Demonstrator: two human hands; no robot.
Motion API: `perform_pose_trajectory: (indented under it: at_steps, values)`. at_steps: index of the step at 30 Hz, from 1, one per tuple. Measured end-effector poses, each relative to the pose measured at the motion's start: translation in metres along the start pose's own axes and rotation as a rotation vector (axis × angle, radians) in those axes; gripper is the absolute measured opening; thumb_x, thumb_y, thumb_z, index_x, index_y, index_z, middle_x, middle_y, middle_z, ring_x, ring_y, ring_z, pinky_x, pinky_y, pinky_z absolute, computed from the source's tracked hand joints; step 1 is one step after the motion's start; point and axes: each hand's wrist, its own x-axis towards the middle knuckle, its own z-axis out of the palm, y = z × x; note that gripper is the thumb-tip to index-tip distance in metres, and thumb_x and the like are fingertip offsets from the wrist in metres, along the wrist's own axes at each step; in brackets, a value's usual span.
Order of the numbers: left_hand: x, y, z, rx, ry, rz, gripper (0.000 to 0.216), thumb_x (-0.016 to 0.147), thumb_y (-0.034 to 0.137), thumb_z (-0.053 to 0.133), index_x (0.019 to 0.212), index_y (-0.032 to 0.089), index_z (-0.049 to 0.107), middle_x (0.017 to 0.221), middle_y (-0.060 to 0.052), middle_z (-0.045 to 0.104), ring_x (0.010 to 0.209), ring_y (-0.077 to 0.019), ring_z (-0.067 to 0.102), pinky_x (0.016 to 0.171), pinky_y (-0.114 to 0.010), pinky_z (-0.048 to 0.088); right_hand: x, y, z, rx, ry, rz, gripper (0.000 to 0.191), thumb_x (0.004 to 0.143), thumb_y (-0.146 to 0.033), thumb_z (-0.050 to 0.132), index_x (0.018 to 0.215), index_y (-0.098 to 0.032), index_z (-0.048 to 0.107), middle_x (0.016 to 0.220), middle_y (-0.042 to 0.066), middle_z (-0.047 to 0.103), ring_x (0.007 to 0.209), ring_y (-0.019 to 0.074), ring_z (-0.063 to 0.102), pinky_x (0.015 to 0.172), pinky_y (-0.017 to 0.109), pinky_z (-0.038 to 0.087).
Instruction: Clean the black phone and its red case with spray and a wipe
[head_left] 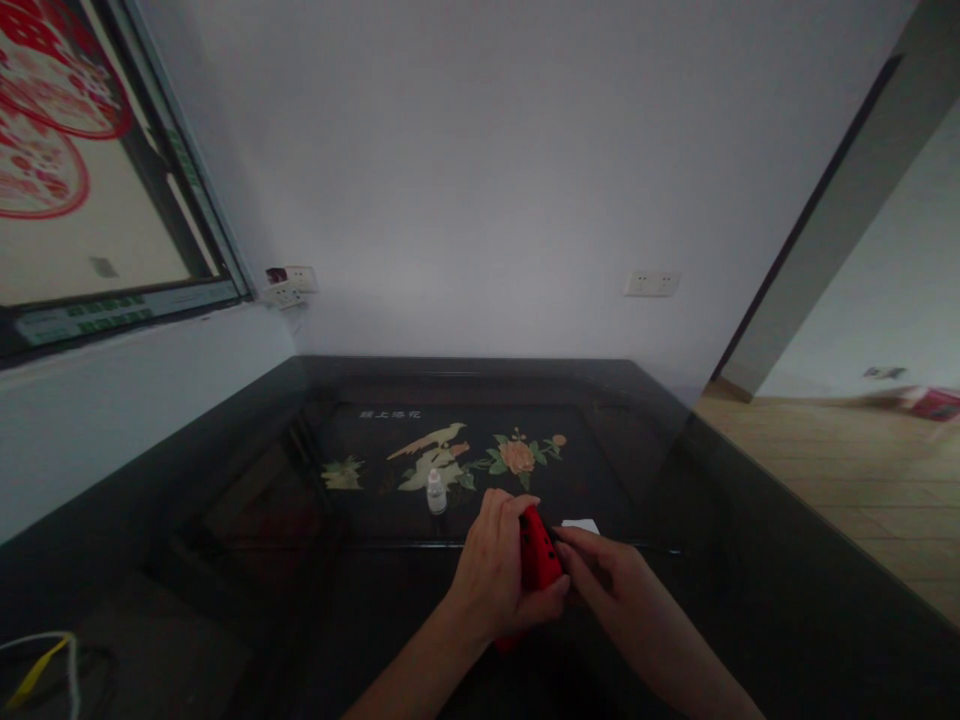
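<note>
A small red game controller (541, 555) with black buttons, like a Joy-Con, is gripped by my left hand (491, 560), fingers over its top and thumb at its lower edge. My right hand (611, 580) is closed in a pinch at the controller's right side. Something small and dark shows at those fingertips, but I cannot make out what it is. Left of the hands, a small clear bottle (436, 493) with a white cap stands upright on the glossy black table (360, 620). Just beyond my right fingers lies a white piece (582, 525), partly hidden by them.
Bird-and-flower decoration (517, 457) covers the table's middle. White and yellow cables (73, 665) lie at the lower left. Wall sockets (652, 284) are behind the table, and a window (97, 200) is at the left. Wooden floor (825, 460) shows at the right.
</note>
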Motion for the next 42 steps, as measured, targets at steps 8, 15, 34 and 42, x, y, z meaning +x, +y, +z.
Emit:
perform_pose_trajectory:
  at_steps: [8,15,34,42]
  values:
    - [-0.005,0.008,0.006,0.048,0.113,-0.114,0.059,0.085,0.054,0.06,0.126,0.015,0.042,0.101,-0.009,0.045,0.091,-0.0259,0.049,0.076,-0.041,0.047,-0.001,-0.01,0.004,-0.111,0.091,-0.043,0.03,0.098,-0.032,0.052,0.11,-0.019,0.076,0.099,0.008,0.078,0.086,0.0238,0.072,0.078,0.033,0.056]
    - [-0.005,-0.001,-0.003,0.043,0.119,-0.072,0.058,0.091,0.056,0.052,0.133,0.016,0.043,0.106,-0.012,0.051,0.096,-0.0278,0.052,0.083,-0.043,0.048,0.0,0.011,0.002,-0.048,0.186,-0.032,0.038,0.098,-0.045,0.054,0.118,-0.019,0.074,0.105,0.011,0.078,0.088,0.0251,0.075,0.08,0.036,0.061]
    - [0.005,-0.053,0.001,-1.086,0.082,-1.106,0.055,0.086,0.065,0.059,0.107,0.015,0.071,0.095,-0.009,0.075,0.072,-0.0191,0.069,0.063,-0.028,0.054,0.039,0.066,-0.053,0.423,0.028,0.202,0.051,0.086,-0.061,0.069,0.117,-0.021,0.073,0.095,0.007,0.077,0.083,0.023,0.073,0.081,0.04,0.06]
    - [-0.005,-0.078,0.009,-0.507,-0.039,-0.938,0.034,0.08,0.045,0.073,0.1,0.018,0.072,0.093,-0.008,0.076,0.086,-0.0238,0.072,0.082,-0.035,0.054,0.084,0.077,-0.041,0.525,-0.186,0.184,0.048,0.083,-0.061,0.073,0.104,-0.018,0.072,0.086,0.004,0.074,0.077,0.0175,0.069,0.077,0.033,0.056]
